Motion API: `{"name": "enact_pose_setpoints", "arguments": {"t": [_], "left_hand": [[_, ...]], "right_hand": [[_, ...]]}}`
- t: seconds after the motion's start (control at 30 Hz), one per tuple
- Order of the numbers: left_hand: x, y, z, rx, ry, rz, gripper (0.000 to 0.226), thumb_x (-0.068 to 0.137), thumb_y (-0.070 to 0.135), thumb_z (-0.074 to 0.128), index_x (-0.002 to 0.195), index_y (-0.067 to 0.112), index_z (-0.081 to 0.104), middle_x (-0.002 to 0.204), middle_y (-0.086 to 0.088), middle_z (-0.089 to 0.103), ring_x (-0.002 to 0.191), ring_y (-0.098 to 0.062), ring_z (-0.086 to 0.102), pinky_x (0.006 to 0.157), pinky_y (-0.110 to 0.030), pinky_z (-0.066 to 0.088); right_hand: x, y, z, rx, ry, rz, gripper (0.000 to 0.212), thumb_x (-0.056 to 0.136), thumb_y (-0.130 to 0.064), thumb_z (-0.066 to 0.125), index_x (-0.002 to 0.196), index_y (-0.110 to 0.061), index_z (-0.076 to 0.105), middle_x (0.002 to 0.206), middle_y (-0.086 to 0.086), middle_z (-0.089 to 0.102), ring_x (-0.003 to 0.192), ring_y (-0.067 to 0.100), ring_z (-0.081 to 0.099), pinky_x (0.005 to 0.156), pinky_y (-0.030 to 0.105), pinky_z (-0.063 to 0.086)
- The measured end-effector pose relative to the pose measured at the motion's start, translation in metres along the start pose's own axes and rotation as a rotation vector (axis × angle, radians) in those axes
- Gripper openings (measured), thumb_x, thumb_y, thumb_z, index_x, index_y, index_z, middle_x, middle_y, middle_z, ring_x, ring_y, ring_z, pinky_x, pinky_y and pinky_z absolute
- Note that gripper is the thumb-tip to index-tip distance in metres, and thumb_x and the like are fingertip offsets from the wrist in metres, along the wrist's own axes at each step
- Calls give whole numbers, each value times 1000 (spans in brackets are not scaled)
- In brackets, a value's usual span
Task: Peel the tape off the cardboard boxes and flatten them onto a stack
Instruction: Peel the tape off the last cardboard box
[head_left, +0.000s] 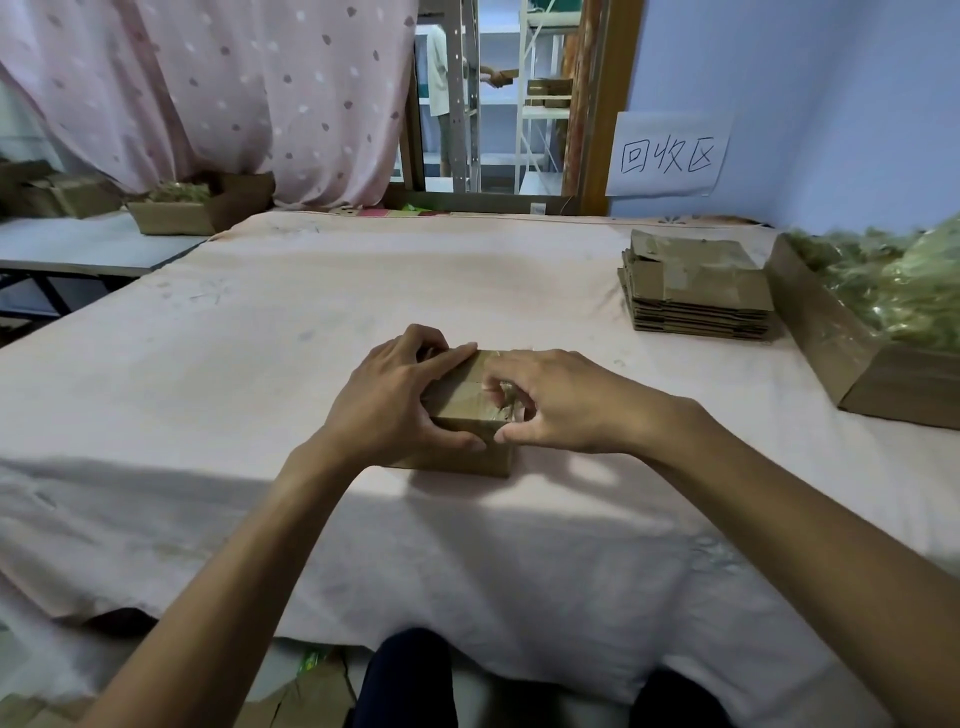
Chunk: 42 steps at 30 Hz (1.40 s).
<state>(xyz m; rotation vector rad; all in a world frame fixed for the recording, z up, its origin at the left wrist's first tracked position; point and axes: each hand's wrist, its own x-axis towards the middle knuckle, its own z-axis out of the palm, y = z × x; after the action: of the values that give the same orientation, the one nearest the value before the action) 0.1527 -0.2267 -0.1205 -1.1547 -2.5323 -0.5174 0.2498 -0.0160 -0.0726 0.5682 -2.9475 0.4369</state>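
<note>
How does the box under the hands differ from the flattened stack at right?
The taped box is still assembled, a closed block; the stack is flat sheets. The box sits mid-table with the left hand holding it and the right hand picking at its tape; the stack lies far right, untouched. The box is one piece; the stack holds several. Both are brown cardboard on the pink cloth.

- Pink cloth (260, 364): covers the work table and hangs over its near edge.
- Pink spotted curtain (208, 93): hangs behind the table, far left.
- Wooden door frame (602, 104): stands right of the curtain, beside the blue wall (831, 93).
- Paper sign (670, 156): fixed to the blue wall; handwritten characters 回收区.
- White shelving (540, 104): visible through the doorway; a person (439, 78) stands near it.
- Grey side table (78, 244): left of the cloth-covered table.
</note>
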Motion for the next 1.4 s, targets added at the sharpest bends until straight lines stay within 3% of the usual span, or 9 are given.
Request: {"name": "enact_pose_setpoints", "arguments": {"t": [0.1,0.23,0.4,0.53,0.7,0.87,1.1,1.2,1.4], "left_hand": [[0,0,0,2,7,6,112,55,92,61,150,35,52,132,8,47,118,-18,52,93,-28,37],[0,-1,1,0,12,7,110,55,90,63,149,35,53,131,9,48,116,-15,52,91,-26,34],[1,-1,0,-1,9,12,110,54,90,64,149,34,54,130,9,49,114,-15,52,90,-26,34],[1,-1,-1,-11,5,17,110,54,89,64,149,35,54,131,9,48,115,-15,53,90,-26,34],[2,-1,-1,-9,-11,18,110,54,90,63,149,36,53,132,9,48,115,-14,52,88,-23,32],[4,-1,-2,0,-30,0,110,54,93,60,150,39,50,133,11,46,119,-15,51,89,-28,35],[4,-1,-3,4,-45,-14,111,56,94,58,152,40,47,134,12,44,121,-16,49,91,-32,41],[4,-1,-4,-17,-51,-41,111,54,93,59,152,41,47,135,13,44,122,-16,48,91,-30,39],[4,-2,-4,-13,-61,-46,112,54,95,58,152,43,45,138,13,43,124,-16,47,93,-34,44]], "right_hand": [[3,0,4,2,6,-8,35,81,-32,81,91,-24,48,84,-18,48,79,11,45,68,30,32],[2,3,9,78,45,-2,41,78,-29,84,83,-24,44,78,-16,47,74,3,45,64,17,33],[0,5,8,160,60,13,44,78,-30,85,76,-28,42,74,-13,47,71,4,44,63,22,33],[-6,12,10,281,135,41,42,88,-35,79,74,-17,44,68,-10,46,64,8,39,60,21,32],[-16,19,16,490,219,123,31,91,-21,77,78,-9,51,68,-5,52,61,5,44,63,20,38],[-23,24,24,688,311,166,21,89,-1,72,101,-15,62,90,9,67,84,31,69,83,45,56],[-24,30,31,597,426,257,41,91,-9,73,129,-21,66,78,-4,73,76,14,73,88,36,56],[-25,35,33,538,444,289,26,93,-19,75,119,-23,74,74,-5,70,72,6,70,83,30,54],[-21,47,34,583,509,258,8,90,-19,79,97,-17,82,101,-5,68,90,11,68,83,21,52]]}}
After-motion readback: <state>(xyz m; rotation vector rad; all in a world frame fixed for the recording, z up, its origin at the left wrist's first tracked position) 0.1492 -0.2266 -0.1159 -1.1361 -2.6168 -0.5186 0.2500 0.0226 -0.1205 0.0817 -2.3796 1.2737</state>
